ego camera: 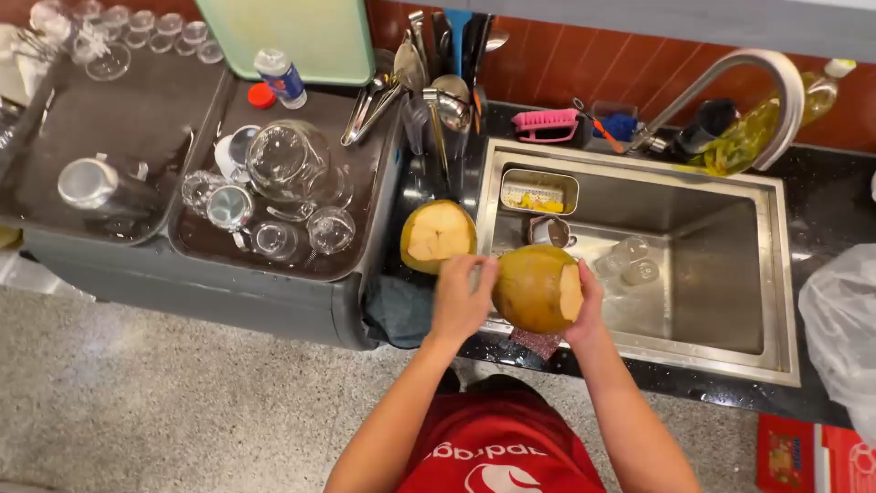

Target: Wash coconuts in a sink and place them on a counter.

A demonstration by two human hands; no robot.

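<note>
Both hands clasp one trimmed green coconut over the front rim of the steel sink: the left hand cups its rounded side, the right hand covers its cut pale end, which faces right. A second coconut stands just left of the sink, nearer the left hand.

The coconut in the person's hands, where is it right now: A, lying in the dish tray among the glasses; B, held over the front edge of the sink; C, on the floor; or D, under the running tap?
B: both the left hand and right hand grip the coconut above the front rim of the sink.
</note>
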